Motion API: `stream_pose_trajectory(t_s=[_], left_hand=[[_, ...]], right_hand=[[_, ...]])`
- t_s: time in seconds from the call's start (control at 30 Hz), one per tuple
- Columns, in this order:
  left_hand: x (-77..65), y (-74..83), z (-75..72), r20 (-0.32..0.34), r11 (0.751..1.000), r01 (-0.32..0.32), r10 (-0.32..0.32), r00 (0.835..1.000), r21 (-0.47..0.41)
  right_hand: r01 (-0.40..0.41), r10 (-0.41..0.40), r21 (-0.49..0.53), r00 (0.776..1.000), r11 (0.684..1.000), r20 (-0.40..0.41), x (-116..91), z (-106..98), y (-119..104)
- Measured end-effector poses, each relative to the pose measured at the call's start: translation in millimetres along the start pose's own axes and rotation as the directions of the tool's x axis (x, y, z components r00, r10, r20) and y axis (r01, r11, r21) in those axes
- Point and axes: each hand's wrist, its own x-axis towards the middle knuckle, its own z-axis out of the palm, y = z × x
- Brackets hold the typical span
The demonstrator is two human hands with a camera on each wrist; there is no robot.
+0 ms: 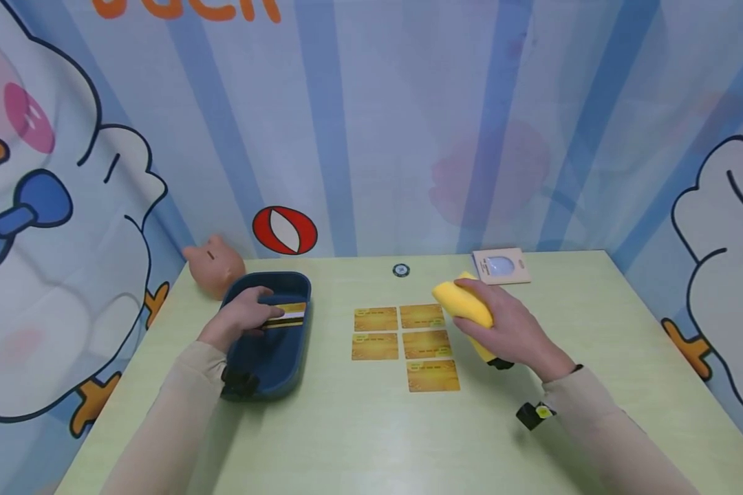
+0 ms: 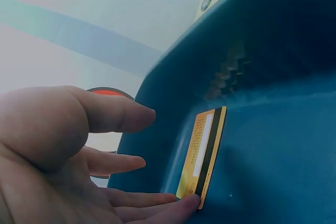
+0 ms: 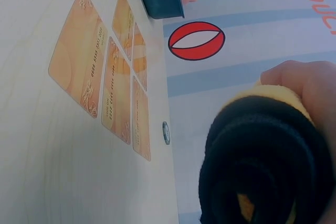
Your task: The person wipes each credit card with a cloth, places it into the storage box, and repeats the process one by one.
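My left hand reaches down into a dark blue tray with its fingers loosely extended. A gold bank card with a black stripe and a white strip lies inside, back side up. In the left wrist view the fingertips touch or nearly touch one end of that card, and the thumb stands apart from it. Above the table, my right hand grips a rolled yellow cloth with a black end. The right wrist view shows that black end rolled in layers.
Several gold cards lie face up in rows mid-table. A pink piggy bank stands behind the tray. Toward the back edge are a small round chip and a flat pale box. A printed curtain hangs behind.
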Motion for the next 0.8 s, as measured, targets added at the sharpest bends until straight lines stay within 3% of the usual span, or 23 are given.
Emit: stream_pose_trajectory(t_s=[0.37, 0.53, 0.67, 0.8], left_hand=[[-3.2, -2.0, -5.4, -0.017, 0.999, -0.044, 0.044, 0.999, -0.004], [-10.0, 5.9, -5.0, -0.047, 0.993, -0.119, 0.119, 0.992, -0.01], [-24.4, 20.5, 1.4, -0.094, 0.971, -0.233, 0.228, 0.969, -0.045], [-42.3, 40.3, 14.2, -0.149, 0.929, -0.36, 0.345, 0.927, -0.09]], right_hand=[[-0.009, 0.009, 0.004, 1.0, 1.0, -0.002, 0, 0, 0], [-0.03, 0.03, 0.004, 1.0, 1.0, -0.005, -1, -2, 0], [-0.029, 0.029, 0.001, 1.0, 1.0, -0.009, 0, -4, 0], [-0.025, 0.025, -0.001, 1.0, 1.0, -0.013, 0, -4, 2]])
